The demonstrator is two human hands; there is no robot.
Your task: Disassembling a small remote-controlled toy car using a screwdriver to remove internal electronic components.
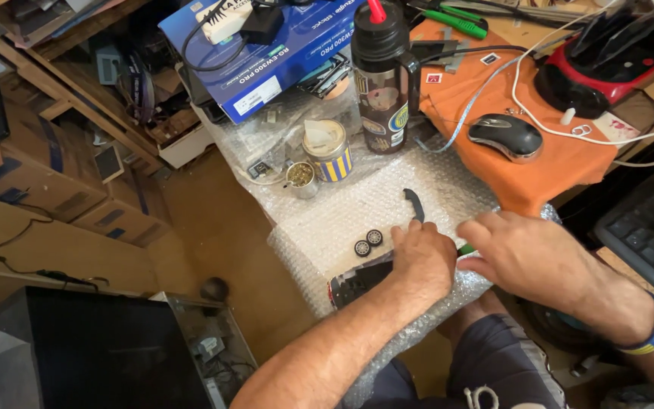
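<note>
My left hand (421, 261) presses down on a small black toy car chassis (357, 283) lying on bubble wrap (357, 204), fingers curled over its right end. My right hand (527, 254) reaches in from the right, fingers bent around a thin tool with a green handle (465, 248) that shows just between the two hands. Two small black wheels (369, 242) lie side by side just left of my left hand. A curved black plastic part (414, 204) rests on the wrap a little beyond my left hand.
Behind stand a dark bottle with red spout (384, 76), a yellow-striped tin (328, 150), a small cup of screws (300, 178) and a blue box (266, 45). A grey mouse (505, 136) sits on orange cloth (562, 163); a keyboard (649, 227) lies right.
</note>
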